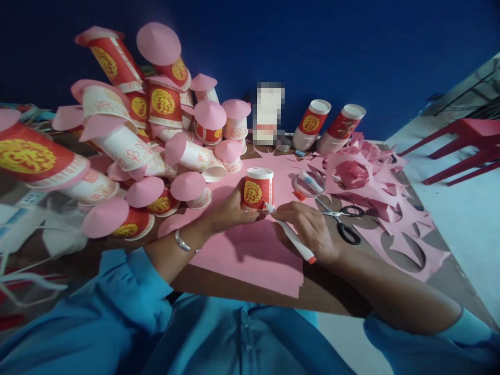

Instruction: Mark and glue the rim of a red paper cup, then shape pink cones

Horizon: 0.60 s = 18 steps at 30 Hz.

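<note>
My left hand (231,209) is wrapped round a red and white paper cup (253,191) with a yellow emblem, gripping it from the left and below. The cup is held over pink paper sheets (250,260). In my right hand (314,229) is a white marker-like pen (294,240) with a red end. Its pale tip is at the lower right side of the cup; whether it touches I cannot tell. A pair of scissors (341,213) with black handles lies to the right of my right hand.
Several paper cups with pink cone tops (188,186) are heaped at the left. Two stacks of cups (312,125) stand by the blue wall. Cut pink scraps (386,208), a tape roll (284,144) and a red stool (464,138) are at the right.
</note>
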Each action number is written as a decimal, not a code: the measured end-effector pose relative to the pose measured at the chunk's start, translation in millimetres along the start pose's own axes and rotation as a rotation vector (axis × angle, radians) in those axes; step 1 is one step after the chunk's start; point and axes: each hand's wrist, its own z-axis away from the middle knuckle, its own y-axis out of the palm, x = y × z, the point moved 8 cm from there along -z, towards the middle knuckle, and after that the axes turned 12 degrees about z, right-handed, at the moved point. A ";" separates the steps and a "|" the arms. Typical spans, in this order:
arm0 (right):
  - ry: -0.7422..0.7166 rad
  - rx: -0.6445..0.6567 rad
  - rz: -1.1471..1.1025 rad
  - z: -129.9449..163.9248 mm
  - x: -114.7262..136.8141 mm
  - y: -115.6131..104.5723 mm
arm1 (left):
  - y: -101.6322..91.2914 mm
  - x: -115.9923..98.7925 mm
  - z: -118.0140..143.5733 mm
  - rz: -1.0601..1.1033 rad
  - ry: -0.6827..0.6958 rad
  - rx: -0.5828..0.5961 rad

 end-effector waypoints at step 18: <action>-0.016 -0.011 0.000 -2.3 5.2 -3.1 | -6.7 1.3 -0.1 -0.088 -0.006 -0.002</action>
